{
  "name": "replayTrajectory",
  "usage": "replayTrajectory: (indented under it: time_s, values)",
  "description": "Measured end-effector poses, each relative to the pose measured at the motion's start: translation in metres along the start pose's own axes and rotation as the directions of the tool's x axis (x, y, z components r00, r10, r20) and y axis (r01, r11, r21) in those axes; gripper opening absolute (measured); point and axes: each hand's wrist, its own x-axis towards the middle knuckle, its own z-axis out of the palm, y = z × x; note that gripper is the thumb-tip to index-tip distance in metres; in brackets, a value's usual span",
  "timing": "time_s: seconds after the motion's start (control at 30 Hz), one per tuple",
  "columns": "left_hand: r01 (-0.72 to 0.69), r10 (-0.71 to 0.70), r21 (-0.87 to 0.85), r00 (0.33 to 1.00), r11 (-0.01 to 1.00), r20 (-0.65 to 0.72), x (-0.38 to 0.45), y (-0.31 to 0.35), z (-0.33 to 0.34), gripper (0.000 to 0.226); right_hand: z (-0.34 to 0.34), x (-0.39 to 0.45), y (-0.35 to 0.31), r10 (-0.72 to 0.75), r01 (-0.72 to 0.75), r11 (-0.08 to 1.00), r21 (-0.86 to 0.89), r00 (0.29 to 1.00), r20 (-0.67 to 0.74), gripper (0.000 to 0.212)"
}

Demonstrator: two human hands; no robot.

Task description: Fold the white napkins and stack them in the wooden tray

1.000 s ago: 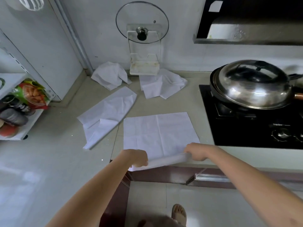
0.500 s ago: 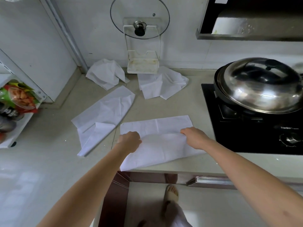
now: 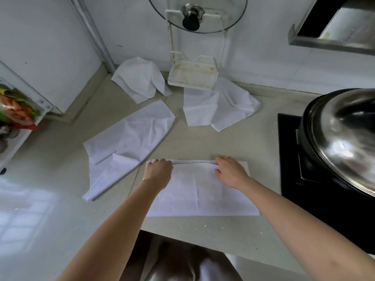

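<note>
A white napkin lies folded in half on the counter in front of me, its doubled edges at the far side. My left hand pinches its far left corner and my right hand holds the far edge near the right corner. Three more white napkins lie unfolded: a long creased napkin to the left, a crumpled napkin at the back left by the wall, and a rumpled napkin under the lid rack. No wooden tray is in view.
A white lid rack holding a glass lid stands against the back wall. A black stove with a steel-lidded wok fills the right. A shelf with snack bags sits at the left. The counter's front edge runs below the napkin.
Both hands carried the napkin's near edge away from me and laid it on the far edge, folding the napkin in half. The camera moved closer to the counter.
</note>
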Motion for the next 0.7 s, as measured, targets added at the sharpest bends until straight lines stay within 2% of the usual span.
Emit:
replayTrajectory:
  time_s: [0.13,0.43,0.7]
  values:
    - [-0.021,0.021,-0.033,1.000,0.999,-0.002,0.011,-0.004,0.008,0.029,0.007,0.009,-0.003,0.015,-0.019,0.996,-0.089,0.999,-0.037,0.027]
    - [-0.034,0.034,0.005,0.999,0.999,0.038,0.025,-0.004,0.012,0.023,0.009,0.012,-0.022,0.200,-0.199,0.956,-0.217,0.980,-0.020,0.039]
    - [-0.030,0.030,-0.011,0.998,0.999,0.062,0.035,-0.006,0.011,0.020,0.004,0.015,-0.027,0.217,-0.196,0.896,-0.399,0.976,0.008,0.033]
